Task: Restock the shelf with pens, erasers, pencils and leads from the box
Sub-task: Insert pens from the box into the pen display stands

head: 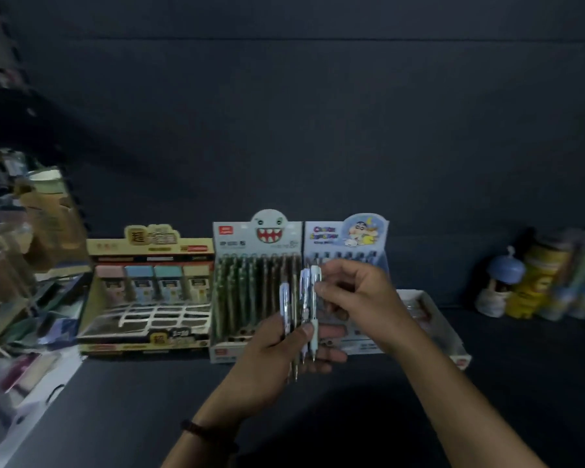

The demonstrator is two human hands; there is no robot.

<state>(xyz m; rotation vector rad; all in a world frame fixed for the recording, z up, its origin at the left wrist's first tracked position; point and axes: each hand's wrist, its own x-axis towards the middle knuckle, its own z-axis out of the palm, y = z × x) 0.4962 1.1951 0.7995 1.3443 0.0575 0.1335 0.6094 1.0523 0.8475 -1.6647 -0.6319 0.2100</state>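
My left hand [271,363] grips a bunch of pens [304,292] upright, just before the front edges of 3 display boxes [237,244]; my right hand [358,298] pinches 1 pen near its top; dark shelf [142,407] spreads below my wrists.

Dim shelf bay, dark from board to back.

The shelf [487,383] is a dark, matte board running the full width. It is closed behind by a flat blue-grey back panel [318,130] with a thin horizontal seam [318,38] near the top. A slotted upright [12,35] stands at the far left. The light is low and soft. Blurred stock [14,265] crowds the left side, and a few small jars [537,282] stand at the right, close to the panel.
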